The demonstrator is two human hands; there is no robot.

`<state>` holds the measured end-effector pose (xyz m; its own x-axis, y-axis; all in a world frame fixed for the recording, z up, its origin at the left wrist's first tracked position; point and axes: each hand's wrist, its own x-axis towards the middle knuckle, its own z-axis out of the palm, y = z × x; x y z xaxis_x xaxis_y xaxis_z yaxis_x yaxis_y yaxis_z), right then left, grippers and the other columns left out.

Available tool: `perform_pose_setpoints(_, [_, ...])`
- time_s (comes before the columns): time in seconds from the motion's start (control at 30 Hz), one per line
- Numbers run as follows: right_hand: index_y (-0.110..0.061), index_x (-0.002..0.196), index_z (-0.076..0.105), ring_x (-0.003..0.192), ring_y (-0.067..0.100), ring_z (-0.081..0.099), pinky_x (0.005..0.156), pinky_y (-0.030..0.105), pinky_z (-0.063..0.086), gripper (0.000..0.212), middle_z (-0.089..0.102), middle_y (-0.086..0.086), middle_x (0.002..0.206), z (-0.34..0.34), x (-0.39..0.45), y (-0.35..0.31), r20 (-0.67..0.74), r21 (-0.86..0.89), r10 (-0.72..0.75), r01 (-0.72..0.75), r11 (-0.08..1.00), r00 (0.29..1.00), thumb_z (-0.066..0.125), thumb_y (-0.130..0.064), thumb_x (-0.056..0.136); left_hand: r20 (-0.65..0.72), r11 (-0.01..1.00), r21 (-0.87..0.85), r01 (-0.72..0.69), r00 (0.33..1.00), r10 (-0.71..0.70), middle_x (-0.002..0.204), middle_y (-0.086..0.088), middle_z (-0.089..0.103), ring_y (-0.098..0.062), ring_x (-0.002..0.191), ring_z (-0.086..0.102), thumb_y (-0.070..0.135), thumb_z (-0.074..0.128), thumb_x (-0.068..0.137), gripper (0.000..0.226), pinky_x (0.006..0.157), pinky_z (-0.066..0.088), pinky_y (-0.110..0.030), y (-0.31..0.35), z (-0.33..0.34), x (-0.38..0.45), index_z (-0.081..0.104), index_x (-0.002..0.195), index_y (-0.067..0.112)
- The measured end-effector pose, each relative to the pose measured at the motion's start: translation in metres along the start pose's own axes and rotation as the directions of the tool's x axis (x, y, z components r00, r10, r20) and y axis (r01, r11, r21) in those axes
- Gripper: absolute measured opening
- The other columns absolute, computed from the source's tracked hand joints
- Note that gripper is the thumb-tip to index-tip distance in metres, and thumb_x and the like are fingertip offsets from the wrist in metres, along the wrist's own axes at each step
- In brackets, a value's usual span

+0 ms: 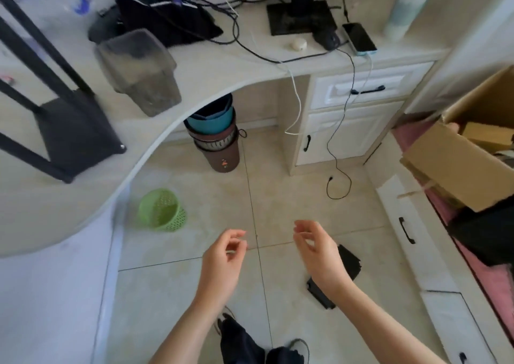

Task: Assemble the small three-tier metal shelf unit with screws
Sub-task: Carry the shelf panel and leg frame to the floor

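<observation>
The black metal shelf unit [75,133] lies tilted on the pale desk [211,69] at the left, its thin legs reaching up and left. On the floor, black flat shelf parts [349,261] lie partly hidden behind my right wrist. Both of my hands hover over the floor tiles, far from the shelf. My left hand [224,261] has its fingers curled toward the thumb. A thin pale sliver shows between them, too blurred to name. My right hand [315,248] has loosely curled fingers and holds nothing.
A grey plastic bin [139,72] and dark cloth sit on the desk, with a monitor stand, cables and a phone [358,38] further right. A green basket [162,209] and stacked buckets [215,138] stand on the floor. An open cardboard box [456,166] sits at right.
</observation>
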<state>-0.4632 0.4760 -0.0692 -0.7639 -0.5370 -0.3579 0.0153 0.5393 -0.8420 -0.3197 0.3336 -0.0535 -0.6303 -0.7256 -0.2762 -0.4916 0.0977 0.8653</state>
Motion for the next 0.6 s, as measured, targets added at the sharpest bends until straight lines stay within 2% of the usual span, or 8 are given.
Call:
perform_pose_setpoints(0.17, [-0.023, 0.124, 0.056, 0.108, -0.002, 0.055, 0.079, 0.006, 0.043, 0.025, 0.06, -0.011, 0.115, 0.045, -0.004, -0.092, 0.113, -0.006, -0.12, 0.122, 0.993, 0.986, 0.052, -0.016, 0.101, -0.206, 0.998, -0.064, 0.026, 0.978, -0.039, 0.085, 0.0, 0.073, 0.001, 0.082, 0.069, 0.0, 0.063, 0.094, 0.024, 0.072, 0.05, -0.009, 0.007, -0.097, -0.01, 0.067, 0.099, 0.023])
perform_pose_setpoints(0.3, [-0.021, 0.12, 0.058, 0.103, -0.002, 0.056, 0.076, 0.006, 0.044, 0.023, 0.063, -0.008, 0.113, 0.085, -0.003, -0.157, 0.153, 0.0, -0.193, 0.195, 0.981, 0.969, 0.054, -0.014, 0.099, -0.374, 0.993, -0.121, -0.001, 0.926, -0.045, 0.081, 0.0, 0.073, -0.006, 0.079, 0.071, -0.001, 0.064, 0.093, 0.026, 0.077, 0.057, -0.026, 0.015, -0.167, -0.007, 0.067, 0.096, 0.025])
perform_pose_setpoints(0.37, [-0.02, 0.116, 0.059, 0.1, -0.001, 0.056, 0.072, 0.004, 0.043, 0.02, 0.064, -0.005, 0.111, 0.105, 0.0, -0.186, 0.162, 0.002, -0.225, 0.228, 0.974, 0.961, 0.055, -0.011, 0.098, -0.444, 0.988, -0.155, -0.025, 0.895, -0.047, 0.081, 0.0, 0.073, -0.007, 0.078, 0.071, -0.001, 0.064, 0.093, 0.029, 0.076, 0.056, -0.029, 0.019, -0.199, -0.004, 0.066, 0.093, 0.029])
perform_pose_setpoints(0.47, [-0.017, 0.118, 0.06, 0.099, -0.002, 0.057, 0.071, 0.003, 0.043, 0.022, 0.064, -0.004, 0.11, 0.133, 0.007, -0.225, 0.188, 0.011, -0.261, 0.264, 0.965, 0.947, 0.056, -0.011, 0.098, -0.512, 0.978, -0.199, -0.054, 0.857, -0.057, 0.082, -0.001, 0.073, -0.012, 0.08, 0.07, 0.001, 0.063, 0.094, 0.028, 0.077, 0.056, -0.029, 0.024, -0.241, 0.006, 0.067, 0.093, 0.029])
perform_pose_setpoints(0.6, [-0.024, 0.117, 0.058, 0.1, -0.007, 0.056, 0.071, 0.002, 0.042, 0.022, 0.064, -0.008, 0.111, 0.165, 0.018, -0.273, 0.217, 0.033, -0.309, 0.309, 0.95, 0.926, 0.055, -0.015, 0.098, -0.588, 0.949, -0.297, -0.107, 0.804, -0.093, 0.078, -0.002, 0.073, -0.011, 0.077, 0.07, -0.001, 0.059, 0.095, 0.025, 0.078, 0.056, -0.028, 0.036, -0.288, 0.023, 0.069, 0.097, 0.022])
